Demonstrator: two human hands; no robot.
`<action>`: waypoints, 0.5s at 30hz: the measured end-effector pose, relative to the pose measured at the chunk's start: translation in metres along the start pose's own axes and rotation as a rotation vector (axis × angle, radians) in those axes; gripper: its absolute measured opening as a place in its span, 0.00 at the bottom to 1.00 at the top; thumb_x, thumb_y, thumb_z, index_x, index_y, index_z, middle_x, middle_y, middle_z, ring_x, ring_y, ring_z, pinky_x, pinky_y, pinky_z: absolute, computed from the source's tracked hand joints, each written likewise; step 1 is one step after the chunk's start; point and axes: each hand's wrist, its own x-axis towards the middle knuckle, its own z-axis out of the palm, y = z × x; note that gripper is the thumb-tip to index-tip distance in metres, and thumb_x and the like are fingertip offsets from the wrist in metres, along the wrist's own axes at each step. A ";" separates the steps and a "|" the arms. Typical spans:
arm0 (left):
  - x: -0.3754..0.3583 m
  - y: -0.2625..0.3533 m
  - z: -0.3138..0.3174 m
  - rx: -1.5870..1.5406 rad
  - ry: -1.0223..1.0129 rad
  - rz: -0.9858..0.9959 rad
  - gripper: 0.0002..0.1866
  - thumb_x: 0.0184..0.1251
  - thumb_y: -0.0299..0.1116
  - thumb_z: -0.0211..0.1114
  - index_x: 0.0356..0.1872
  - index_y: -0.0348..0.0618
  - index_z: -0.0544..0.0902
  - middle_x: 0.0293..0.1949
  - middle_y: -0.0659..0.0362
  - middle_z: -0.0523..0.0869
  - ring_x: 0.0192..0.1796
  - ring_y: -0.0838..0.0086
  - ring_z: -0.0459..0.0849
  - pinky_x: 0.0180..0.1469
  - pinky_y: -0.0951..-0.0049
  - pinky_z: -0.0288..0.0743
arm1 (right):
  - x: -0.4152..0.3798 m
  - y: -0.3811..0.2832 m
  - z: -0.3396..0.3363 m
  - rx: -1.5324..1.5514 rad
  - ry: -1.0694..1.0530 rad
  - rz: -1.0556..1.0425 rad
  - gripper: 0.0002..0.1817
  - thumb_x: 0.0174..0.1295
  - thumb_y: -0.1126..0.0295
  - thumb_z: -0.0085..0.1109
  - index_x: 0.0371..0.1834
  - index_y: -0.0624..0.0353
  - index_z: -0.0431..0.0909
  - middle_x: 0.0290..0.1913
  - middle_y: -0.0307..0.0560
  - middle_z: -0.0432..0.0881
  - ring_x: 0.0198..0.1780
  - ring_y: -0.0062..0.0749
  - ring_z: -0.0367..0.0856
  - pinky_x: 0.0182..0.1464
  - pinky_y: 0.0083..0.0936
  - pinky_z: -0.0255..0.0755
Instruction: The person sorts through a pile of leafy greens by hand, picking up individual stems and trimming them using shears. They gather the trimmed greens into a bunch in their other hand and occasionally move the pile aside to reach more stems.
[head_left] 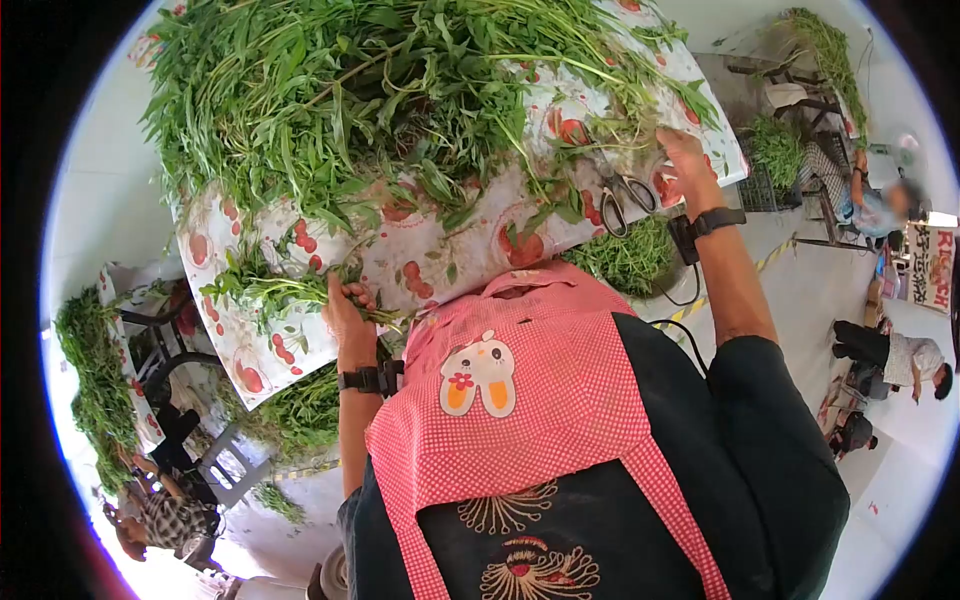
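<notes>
My left hand [348,308] is closed around the stem ends of a small bunch of leafy green stems [270,292], low over the near edge of the table. The leaves of this bunch point left. My right hand [684,160] is at the table's right side with its fingers apart and nothing visible in them. Just left of it lies a pair of scissors [622,195] with black handles, its blades pointing away from me. Beyond both hands spreads a large heap of long leafy stems [340,110].
A fruit-print cloth covers the table [440,250]. Cut greens [625,255] lie below its near edge, and a dark crate [770,190] stands at the right. Other people work at the left, beside a grey stool [232,465], and at the far right.
</notes>
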 end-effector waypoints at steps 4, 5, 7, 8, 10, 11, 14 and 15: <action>0.003 -0.001 -0.001 0.001 0.003 0.006 0.19 0.67 0.43 0.56 0.22 0.46 0.63 0.18 0.60 0.70 0.17 0.75 0.67 0.17 0.77 0.60 | 0.008 0.003 0.002 -0.480 0.368 -0.619 0.23 0.49 0.61 0.65 0.47 0.62 0.77 0.48 0.56 0.79 0.50 0.42 0.77 0.53 0.32 0.69; 0.004 -0.002 -0.001 0.007 0.005 0.009 0.19 0.67 0.43 0.56 0.22 0.46 0.63 0.18 0.60 0.70 0.17 0.75 0.67 0.17 0.77 0.60 | -0.001 -0.006 0.012 -0.622 0.531 -0.964 0.21 0.48 0.61 0.65 0.46 0.58 0.79 0.46 0.54 0.81 0.47 0.42 0.79 0.51 0.32 0.71; 0.004 -0.003 -0.002 0.001 -0.017 -0.009 0.18 0.67 0.44 0.57 0.22 0.47 0.63 0.18 0.61 0.70 0.17 0.76 0.66 0.16 0.78 0.58 | -0.032 -0.029 0.052 -0.178 0.053 -0.708 0.16 0.50 0.58 0.64 0.40 0.52 0.82 0.40 0.48 0.83 0.40 0.42 0.81 0.46 0.31 0.73; 0.004 -0.004 -0.002 0.014 -0.015 -0.005 0.18 0.67 0.44 0.57 0.22 0.47 0.63 0.18 0.61 0.70 0.17 0.76 0.66 0.16 0.78 0.58 | -0.050 -0.039 0.072 -0.347 -0.067 -0.651 0.15 0.51 0.56 0.62 0.38 0.51 0.82 0.38 0.47 0.83 0.38 0.42 0.81 0.43 0.31 0.73; 0.004 -0.007 0.002 -0.037 -0.015 -0.025 0.18 0.67 0.45 0.57 0.22 0.49 0.63 0.18 0.62 0.69 0.17 0.77 0.64 0.16 0.78 0.56 | -0.068 -0.044 0.113 -0.608 -0.201 -0.652 0.14 0.51 0.54 0.61 0.34 0.50 0.83 0.35 0.48 0.82 0.36 0.44 0.81 0.39 0.31 0.74; 0.002 -0.007 0.006 -0.031 -0.015 -0.020 0.18 0.67 0.45 0.57 0.22 0.49 0.63 0.18 0.62 0.69 0.17 0.77 0.64 0.16 0.78 0.56 | -0.070 -0.037 0.129 -0.710 -0.214 -0.713 0.14 0.50 0.54 0.61 0.33 0.50 0.83 0.35 0.49 0.82 0.36 0.45 0.80 0.38 0.32 0.74; -0.009 -0.006 0.015 -0.095 -0.181 -0.019 0.18 0.68 0.45 0.56 0.24 0.45 0.65 0.19 0.59 0.71 0.18 0.75 0.65 0.19 0.75 0.59 | -0.060 -0.014 0.155 -0.878 -0.227 -0.791 0.13 0.48 0.57 0.62 0.31 0.52 0.84 0.33 0.49 0.82 0.35 0.46 0.80 0.36 0.34 0.74; -0.013 -0.002 0.018 -0.091 -0.175 -0.020 0.18 0.68 0.45 0.56 0.24 0.45 0.65 0.19 0.59 0.71 0.18 0.75 0.65 0.19 0.75 0.59 | -0.054 -0.013 0.155 -0.875 -0.234 -0.787 0.13 0.48 0.57 0.62 0.31 0.52 0.84 0.33 0.49 0.82 0.35 0.46 0.80 0.36 0.34 0.74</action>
